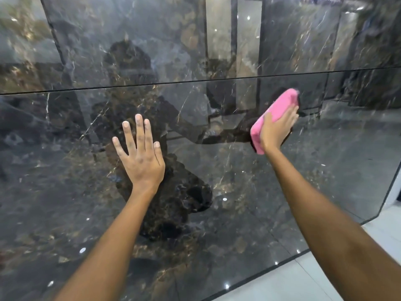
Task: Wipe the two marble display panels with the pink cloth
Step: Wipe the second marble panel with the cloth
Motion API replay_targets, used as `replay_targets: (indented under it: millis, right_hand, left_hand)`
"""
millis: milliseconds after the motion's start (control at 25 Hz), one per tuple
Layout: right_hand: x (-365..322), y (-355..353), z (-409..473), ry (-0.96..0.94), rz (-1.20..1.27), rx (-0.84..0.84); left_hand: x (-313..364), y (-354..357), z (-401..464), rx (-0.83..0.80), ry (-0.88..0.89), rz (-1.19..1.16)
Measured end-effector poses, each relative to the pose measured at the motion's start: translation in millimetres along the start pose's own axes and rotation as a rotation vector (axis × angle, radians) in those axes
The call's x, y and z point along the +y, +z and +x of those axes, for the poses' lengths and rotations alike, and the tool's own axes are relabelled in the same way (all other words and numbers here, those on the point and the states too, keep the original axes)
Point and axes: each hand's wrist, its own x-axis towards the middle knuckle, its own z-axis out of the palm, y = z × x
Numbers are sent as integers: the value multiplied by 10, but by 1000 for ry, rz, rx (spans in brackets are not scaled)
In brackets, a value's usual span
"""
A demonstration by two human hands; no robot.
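The right hand (276, 129) presses the folded pink cloth (273, 118) flat on the lower marble panel (217, 213), at 2 o'clock. The left hand (141, 157), open with fingers spread, rests flat at centre, below the upper marble panel (130, 40).

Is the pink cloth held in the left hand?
No, the right hand presses the pink cloth on the panel; the left hand lies flat, empty.

Left hand (142, 158): open, palm flat against the surface ahead, all five fingers (140, 131) straight and spread, pointing up; wrist straight; bare forearm running from the near left. Right hand (276, 129): farther right and higher, palm pressed over a folded pink cloth pad (275, 115), fingers laid together across it, thumb on its near left side; bare forearm extended from the near right.
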Motion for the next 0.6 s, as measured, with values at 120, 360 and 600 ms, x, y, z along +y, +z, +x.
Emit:
replay_targets:
  millis: [120, 360, 600]
  right_hand:
    - [615, 255, -1200, -773, -347, -283]
    - [1187, 442, -1501, -1657, -584, -491]
    - [1105, 628, -1845, -1116, -192, -199]
  left_hand:
    - [-52, 57, -587, -56, 56, 1]
    - [-442, 94, -1302, -136, 228, 48]
    - [-529, 216, -1792, -78, 190, 86]
